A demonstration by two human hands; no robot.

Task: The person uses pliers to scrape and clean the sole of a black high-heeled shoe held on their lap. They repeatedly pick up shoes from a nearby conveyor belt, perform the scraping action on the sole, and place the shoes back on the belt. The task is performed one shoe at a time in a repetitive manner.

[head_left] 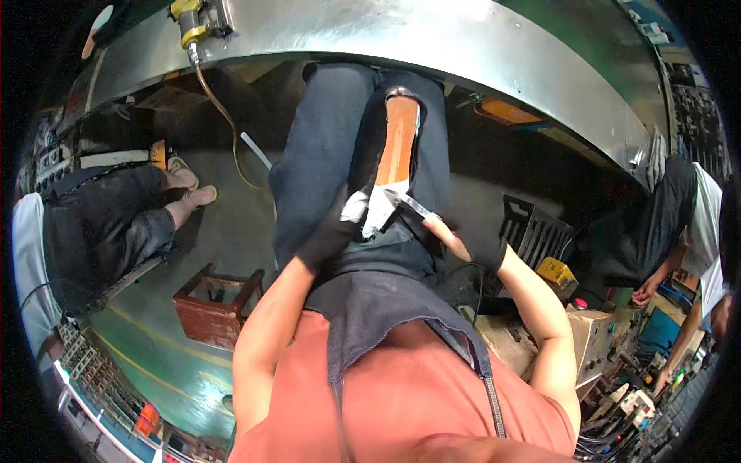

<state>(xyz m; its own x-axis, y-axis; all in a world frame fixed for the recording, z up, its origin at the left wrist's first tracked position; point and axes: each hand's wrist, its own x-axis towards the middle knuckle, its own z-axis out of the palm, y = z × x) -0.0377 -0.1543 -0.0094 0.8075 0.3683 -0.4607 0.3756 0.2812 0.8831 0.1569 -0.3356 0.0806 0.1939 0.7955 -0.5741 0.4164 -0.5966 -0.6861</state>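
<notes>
A dark shoe (400, 139) lies sole-up across my lap, its tan-orange insole showing with a paler strip down the middle. At its near end is white material (380, 208). My left hand (333, 231), in a black glove with a white-wrapped fingertip, grips the shoe's near left side. In my right hand (471, 238), gloved in black with the thumb bare, is a short shiny metal tool with a pointed end (409, 203); whether it is a knife or pincers I cannot tell. Its tip touches or hovers just over the white material.
A metal bench (432, 35) curves ahead, bearing a yellow air tool (191, 21) with a hose. A wooden stool (218, 305) stands at left. Another person's legs (150, 208) are far left; a second person's hand (644, 293) is at right, near machinery (590, 339).
</notes>
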